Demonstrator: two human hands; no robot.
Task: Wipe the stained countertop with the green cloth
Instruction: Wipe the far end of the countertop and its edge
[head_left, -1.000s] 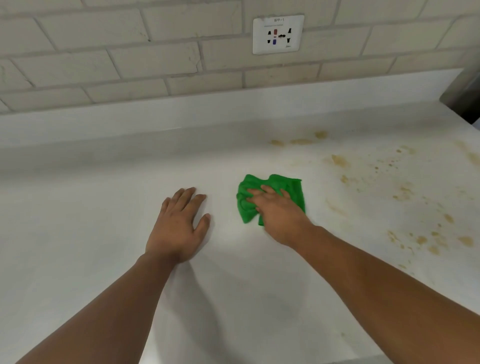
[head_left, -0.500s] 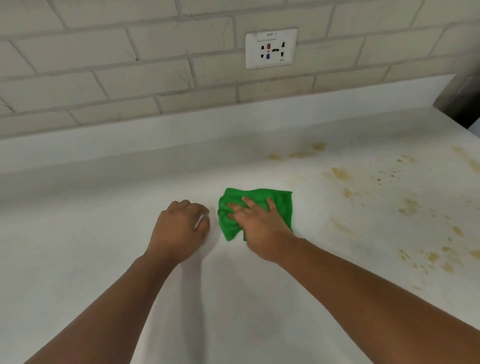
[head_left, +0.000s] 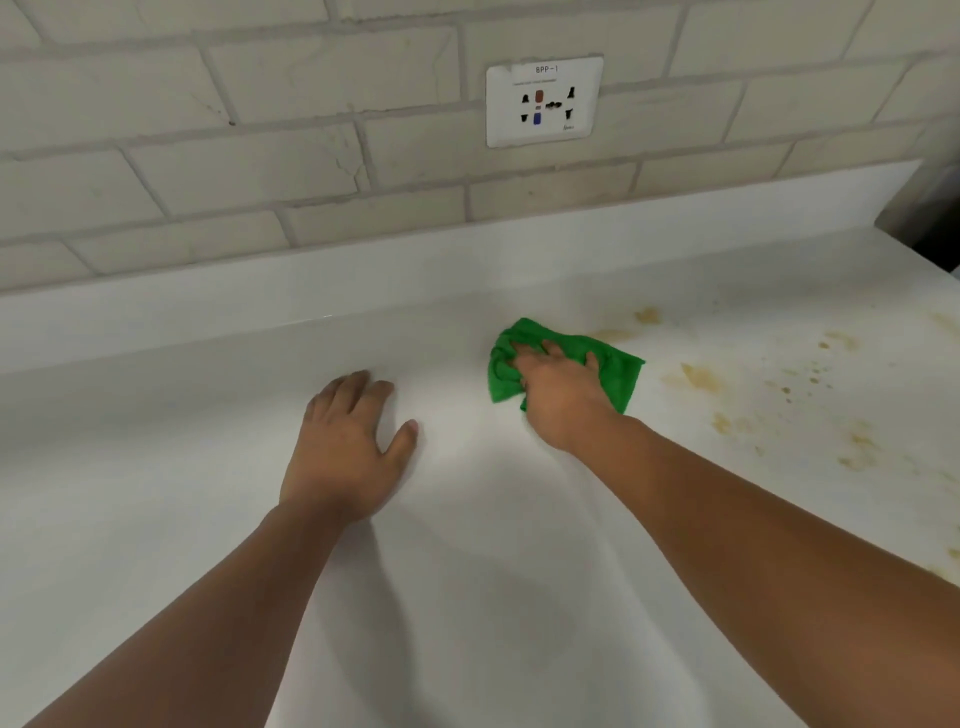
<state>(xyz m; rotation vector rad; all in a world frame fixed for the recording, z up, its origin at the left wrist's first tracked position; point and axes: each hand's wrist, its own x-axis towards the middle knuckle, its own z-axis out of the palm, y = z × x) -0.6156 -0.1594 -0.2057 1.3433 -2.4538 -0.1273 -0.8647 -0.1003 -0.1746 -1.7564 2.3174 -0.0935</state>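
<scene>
A crumpled green cloth (head_left: 618, 371) lies on the white countertop (head_left: 467, 545), near its back edge. My right hand (head_left: 558, 395) presses down on the cloth, fingers spread over it and bunching its left side. Yellow-brown stains (head_left: 698, 376) spot the countertop to the right of the cloth, the nearest just beyond its right corner. My left hand (head_left: 345, 447) rests palm down on the bare counter to the left of the cloth, fingers loosely together, holding nothing.
A low white upstand (head_left: 260, 306) runs along the back of the counter under a pale brick wall. A white wall socket (head_left: 544, 101) sits above the cloth. A dark object (head_left: 930, 228) shows at the right edge.
My right hand has pushed the cloth away from me toward the back edge and the stains there. My left hand, curled half a second ago, lies flatter on the counter.
</scene>
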